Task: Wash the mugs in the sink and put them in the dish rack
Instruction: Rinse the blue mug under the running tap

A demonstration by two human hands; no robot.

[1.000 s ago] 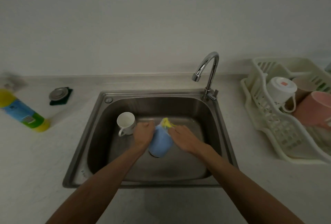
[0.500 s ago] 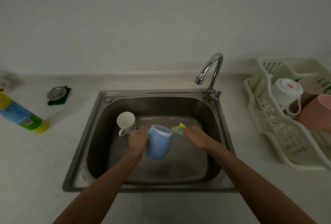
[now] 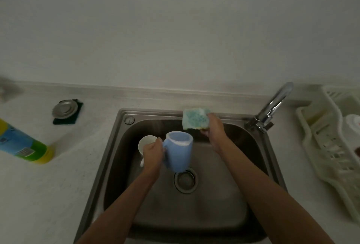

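Note:
My left hand (image 3: 153, 151) grips the handle of a blue mug (image 3: 179, 153), held upright above the steel sink (image 3: 116, 142). Foam lines the mug's rim. My right hand (image 3: 213, 129) holds a green and yellow sponge (image 3: 195, 121) raised near the sink's back edge, apart from the mug. A white mug (image 3: 146, 142) stands on the sink floor at the left, partly hidden behind my left hand. The white dish rack (image 3: 331, 146) sits on the counter at the right with a white mug (image 3: 352, 126) in it.
The chrome tap (image 3: 272, 107) rises at the sink's back right corner. The drain (image 3: 185, 179) lies below the blue mug. A dish soap bottle (image 3: 21, 146) lies on the left counter. A metal sink plug (image 3: 63, 108) rests on a dark pad behind it.
My right hand has lifted the sponge out of the blue mug and up toward the sink's back edge. The mug is turned more upright. The view has shifted left.

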